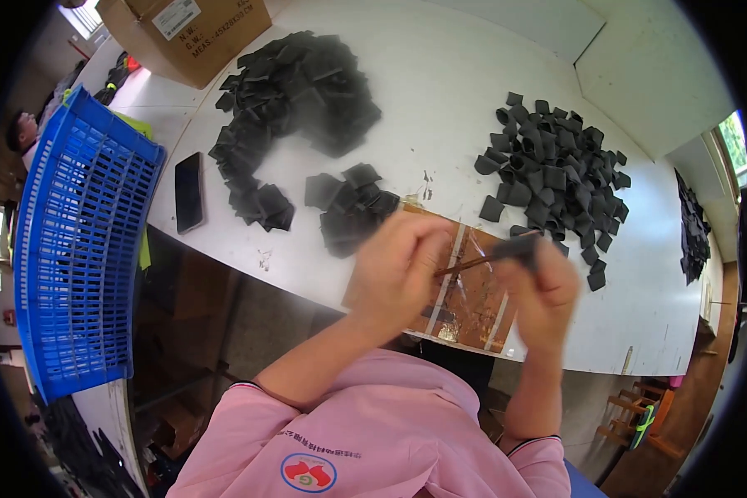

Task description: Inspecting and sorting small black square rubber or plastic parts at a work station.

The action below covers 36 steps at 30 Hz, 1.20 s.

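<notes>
My left hand (402, 270) is closed around a thin brown stick (463, 266) above the front of the table. The stick's far end points at a small black fabric piece (516, 249), pinched by my right hand (546, 290). Motion blurs both hands, and I cannot tell whether the stick touches the piece. Beneath them lies a brown board (481, 319) with pale strips and shiny patches. A small stack of flat black pieces (344, 203) sits just beyond my left hand. Past my right hand spreads a heap of curled, loop-like black pieces (556, 170).
A large pile of flat black pieces (307, 87) covers the table's far left. A dark phone (188, 192) lies near the left edge, beside a blue plastic basket (87, 241). Behind stands a cardboard box (182, 37). Another person (26, 133) is at the far left.
</notes>
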Each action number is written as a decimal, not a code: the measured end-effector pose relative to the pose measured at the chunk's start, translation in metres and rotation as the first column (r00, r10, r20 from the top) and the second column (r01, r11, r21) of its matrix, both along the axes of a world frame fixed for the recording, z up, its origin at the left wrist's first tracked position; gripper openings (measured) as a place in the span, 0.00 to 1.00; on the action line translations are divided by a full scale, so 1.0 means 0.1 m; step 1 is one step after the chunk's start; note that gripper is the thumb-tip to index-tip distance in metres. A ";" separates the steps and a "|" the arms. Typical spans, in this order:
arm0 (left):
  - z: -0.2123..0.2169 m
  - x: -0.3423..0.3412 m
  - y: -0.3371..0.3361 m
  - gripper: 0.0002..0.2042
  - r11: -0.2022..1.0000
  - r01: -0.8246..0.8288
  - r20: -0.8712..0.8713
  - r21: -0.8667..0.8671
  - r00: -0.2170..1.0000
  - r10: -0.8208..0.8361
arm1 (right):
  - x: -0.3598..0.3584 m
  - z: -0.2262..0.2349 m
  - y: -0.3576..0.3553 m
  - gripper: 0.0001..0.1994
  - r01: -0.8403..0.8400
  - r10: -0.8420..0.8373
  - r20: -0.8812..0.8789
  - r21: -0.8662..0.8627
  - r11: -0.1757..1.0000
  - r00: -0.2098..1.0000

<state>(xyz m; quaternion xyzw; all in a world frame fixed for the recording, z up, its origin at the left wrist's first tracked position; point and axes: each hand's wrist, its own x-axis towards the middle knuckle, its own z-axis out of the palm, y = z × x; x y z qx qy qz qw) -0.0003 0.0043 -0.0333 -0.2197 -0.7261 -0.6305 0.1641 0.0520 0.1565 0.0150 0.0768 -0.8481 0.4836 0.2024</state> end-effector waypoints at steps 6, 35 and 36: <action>-0.69 -0.67 -0.79 0.10 0.905 -0.320 0.100 -0.279 0.928 0.359 | -0.24 -0.05 0.35 0.16 0.350 -0.286 0.205 -0.632 0.692 0.936; -0.03 0.37 -0.09 0.03 0.994 0.076 0.055 -0.077 0.996 -0.072 | 0.27 -0.35 -0.56 0.06 0.308 -0.300 -0.089 0.097 0.946 0.950; -0.03 0.37 -0.03 0.04 0.998 -0.013 -0.073 -0.061 0.997 0.008 | 0.27 -0.35 -0.56 0.06 0.291 -0.282 -0.097 0.091 0.952 0.954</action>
